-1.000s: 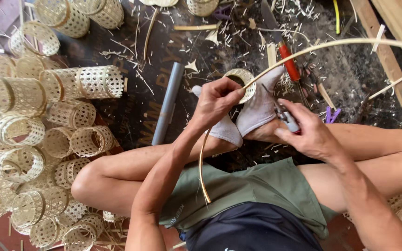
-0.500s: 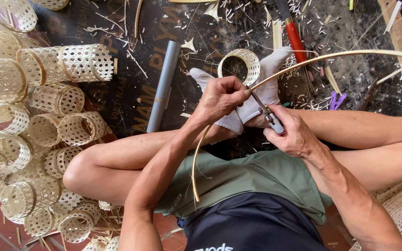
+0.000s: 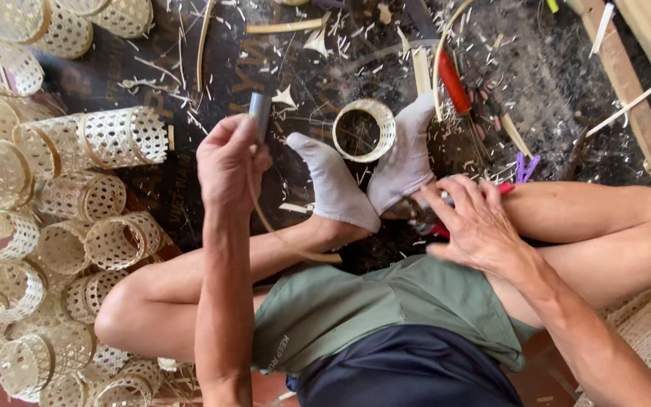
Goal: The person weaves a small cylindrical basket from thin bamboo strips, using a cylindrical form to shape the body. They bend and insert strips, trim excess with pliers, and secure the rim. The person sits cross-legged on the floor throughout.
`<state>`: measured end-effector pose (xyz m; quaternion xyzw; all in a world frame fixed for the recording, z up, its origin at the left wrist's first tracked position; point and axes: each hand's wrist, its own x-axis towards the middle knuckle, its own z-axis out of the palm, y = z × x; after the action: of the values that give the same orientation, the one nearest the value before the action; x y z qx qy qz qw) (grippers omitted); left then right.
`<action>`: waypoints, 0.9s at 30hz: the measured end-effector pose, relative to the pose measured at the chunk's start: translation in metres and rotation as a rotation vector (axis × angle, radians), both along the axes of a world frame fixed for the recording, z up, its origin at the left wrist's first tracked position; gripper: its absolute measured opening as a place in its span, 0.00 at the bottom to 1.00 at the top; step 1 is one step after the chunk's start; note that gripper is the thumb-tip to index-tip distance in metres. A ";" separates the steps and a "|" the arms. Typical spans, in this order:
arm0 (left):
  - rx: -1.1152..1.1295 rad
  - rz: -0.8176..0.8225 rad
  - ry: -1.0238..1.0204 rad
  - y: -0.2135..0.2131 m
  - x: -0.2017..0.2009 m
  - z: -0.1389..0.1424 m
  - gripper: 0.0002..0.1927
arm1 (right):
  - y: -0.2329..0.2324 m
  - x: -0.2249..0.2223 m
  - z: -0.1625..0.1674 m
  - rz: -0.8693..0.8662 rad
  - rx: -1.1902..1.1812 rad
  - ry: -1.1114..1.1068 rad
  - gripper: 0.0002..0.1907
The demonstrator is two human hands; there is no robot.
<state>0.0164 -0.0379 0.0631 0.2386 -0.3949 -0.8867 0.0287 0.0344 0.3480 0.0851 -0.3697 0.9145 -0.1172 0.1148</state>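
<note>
I sit cross-legged on the floor in white socks. My left hand is raised out to the left, pinching a thin pale rattan strip that curves down across my shin. My right hand rests by my right knee, closed around a small cutting tool with red handles; only a bit of the tool shows. A small woven ring lies on the floor just beyond my feet.
Many open-weave cylindrical baskets are piled at the left. A grey pipe lies behind my left hand. A red-handled tool, purple clip, wooden planks and shavings litter the dark mat.
My left hand has pulled away from my feet to the left, drawing the strip with it. The long arc of strip to the right is gone, and my right hand has dropped to my knee.
</note>
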 end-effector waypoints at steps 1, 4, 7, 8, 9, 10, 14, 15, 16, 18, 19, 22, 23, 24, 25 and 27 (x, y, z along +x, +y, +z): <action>0.124 0.030 -0.021 -0.002 -0.001 0.001 0.04 | 0.007 -0.010 -0.004 0.054 -0.098 0.000 0.39; 0.045 0.118 0.044 0.016 -0.004 0.001 0.04 | 0.016 -0.042 -0.028 -0.573 -0.495 -0.241 0.17; -0.056 0.115 0.025 0.046 -0.012 0.002 0.04 | 0.007 -0.102 -0.065 -0.807 -0.603 -0.182 0.18; -0.058 0.099 0.057 0.056 -0.013 0.003 0.05 | 0.002 -0.120 -0.076 -0.766 -0.488 -0.061 0.19; -0.058 0.078 0.083 0.066 -0.011 0.004 0.06 | -0.003 -0.135 -0.085 -0.723 -0.436 -0.095 0.18; -0.062 0.060 0.115 0.074 -0.010 0.006 0.06 | -0.012 -0.152 -0.093 -0.675 -0.391 -0.124 0.17; 0.001 -0.015 0.111 0.094 0.002 0.014 0.09 | -0.034 -0.164 -0.086 -0.657 -0.512 -0.173 0.09; 0.081 -0.015 0.134 0.095 0.006 0.015 0.09 | -0.035 -0.158 -0.073 -0.688 -0.560 -0.142 0.10; 0.162 -0.016 0.145 0.096 0.012 0.017 0.10 | -0.032 -0.142 -0.058 -0.723 -0.603 -0.122 0.13; 0.292 -0.037 0.122 0.099 0.017 0.018 0.09 | -0.027 -0.108 -0.020 -0.760 -0.667 -0.148 0.07; 0.361 -0.053 0.111 0.101 0.019 0.019 0.09 | -0.029 -0.087 -0.004 -0.797 -0.733 -0.177 0.07; 0.385 -0.143 0.164 0.110 0.018 0.021 0.08 | -0.043 -0.034 0.033 -0.785 -0.877 -0.279 0.09; 0.432 -0.152 0.156 0.115 0.015 0.023 0.07 | -0.049 -0.020 0.041 -0.746 -0.936 -0.359 0.08; 0.477 -0.158 0.148 0.120 0.011 0.025 0.07 | -0.054 -0.008 0.048 -0.702 -0.996 -0.441 0.07; 0.517 -0.162 0.151 0.124 0.005 0.027 0.07 | -0.061 -0.004 0.050 -0.648 -1.061 -0.518 0.06; 0.564 -0.181 0.168 0.130 -0.005 0.032 0.08 | -0.072 0.001 0.053 -0.415 -0.878 -0.268 0.07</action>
<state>0.0111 0.0919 0.0953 0.1269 -0.1491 -0.9769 -0.0852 0.0350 0.2757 0.1378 -0.1754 0.8103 -0.5578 0.0391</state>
